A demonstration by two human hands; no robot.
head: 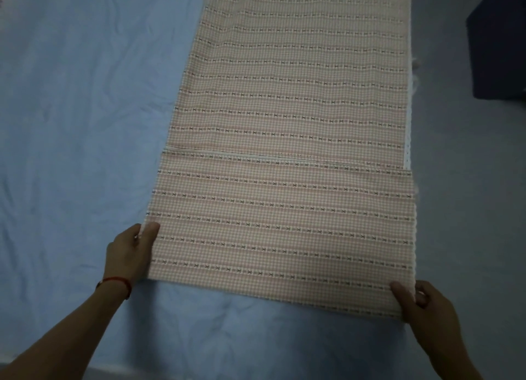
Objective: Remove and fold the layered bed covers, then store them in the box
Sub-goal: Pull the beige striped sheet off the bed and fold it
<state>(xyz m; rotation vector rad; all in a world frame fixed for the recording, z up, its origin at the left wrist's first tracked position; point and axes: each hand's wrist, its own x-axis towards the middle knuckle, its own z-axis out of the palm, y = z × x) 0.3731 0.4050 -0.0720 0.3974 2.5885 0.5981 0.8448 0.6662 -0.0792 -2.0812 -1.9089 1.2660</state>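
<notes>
A pink checked bed cover [299, 94] with rows of small dark bows lies as a long strip on the blue sheet [71, 109] of the bed. Its near end is folded over onto itself, making a flap [281, 225] whose far edge runs across the strip. My left hand [129, 254] pinches the flap's near left corner, thumb on top. My right hand [424, 302] pinches the near right corner the same way. A red string sits on my left wrist.
The bed's right edge runs along the cover's right side, with grey floor [461, 194] beyond it. A dark blue box-like object [501, 46] stands on the floor at the upper right. Blue sheet stretches wide to the left.
</notes>
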